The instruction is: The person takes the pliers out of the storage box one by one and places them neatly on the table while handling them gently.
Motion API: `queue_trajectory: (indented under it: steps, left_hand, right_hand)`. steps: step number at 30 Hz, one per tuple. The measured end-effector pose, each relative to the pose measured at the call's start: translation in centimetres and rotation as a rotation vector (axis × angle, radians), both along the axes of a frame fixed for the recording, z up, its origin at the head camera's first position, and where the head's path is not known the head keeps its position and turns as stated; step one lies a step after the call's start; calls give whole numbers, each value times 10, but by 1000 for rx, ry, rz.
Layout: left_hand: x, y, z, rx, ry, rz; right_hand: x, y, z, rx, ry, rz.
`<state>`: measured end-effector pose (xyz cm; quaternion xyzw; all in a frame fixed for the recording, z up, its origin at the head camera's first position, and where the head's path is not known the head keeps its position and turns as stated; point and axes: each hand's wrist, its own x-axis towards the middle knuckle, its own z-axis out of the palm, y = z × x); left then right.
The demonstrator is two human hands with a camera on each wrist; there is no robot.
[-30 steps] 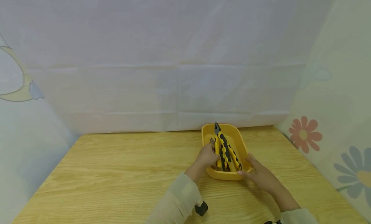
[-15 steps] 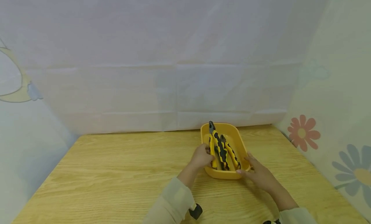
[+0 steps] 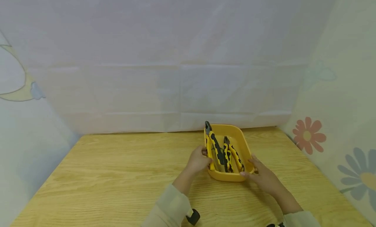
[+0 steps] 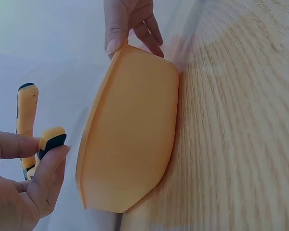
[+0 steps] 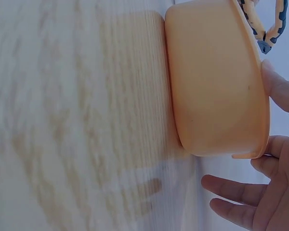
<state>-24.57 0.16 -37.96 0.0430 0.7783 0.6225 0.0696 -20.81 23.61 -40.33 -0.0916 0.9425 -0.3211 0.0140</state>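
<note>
Thumb and fingers of my left hand [image 3: 197, 160] pinch one yellow handle of a pair of black-and-yellow pliers [image 3: 217, 149]. The pliers are raised above the left side of a yellow plastic bin [image 3: 226, 177], their dark head pointing away. In the left wrist view, the pinched handle [image 4: 52, 138] is apart from the bin's wall. My right hand [image 3: 265, 178] holds the bin's near right corner, thumb and some fingers at the rim. Two other fingers [image 5: 233, 190] stretch out free in the right wrist view. Another pair of pliers [image 3: 234, 157] lies inside the bin; other contents are partly hidden.
The bin stands on a wood-grain table [image 3: 123, 178], near its back edge. Behind it hangs a pale sheet [image 3: 141, 90], and a wall with printed flowers [image 3: 307, 135] rises at the right.
My left hand has moved left with the pliers, from over the bin's middle to its left rim. The pliers left in the bin show more fully. My right hand keeps its place.
</note>
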Motion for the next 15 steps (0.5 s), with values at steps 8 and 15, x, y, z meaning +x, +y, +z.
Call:
queue_trajectory:
  steps: [8, 15]
  left_hand:
    - [3, -11, -1, -35, 17, 37]
    - [3, -21, -4, -58, 52, 43]
  right_hand:
    - [-1, -1, -2, -21, -21, 1]
    - [-2, 1, -2, -15, -6, -4]
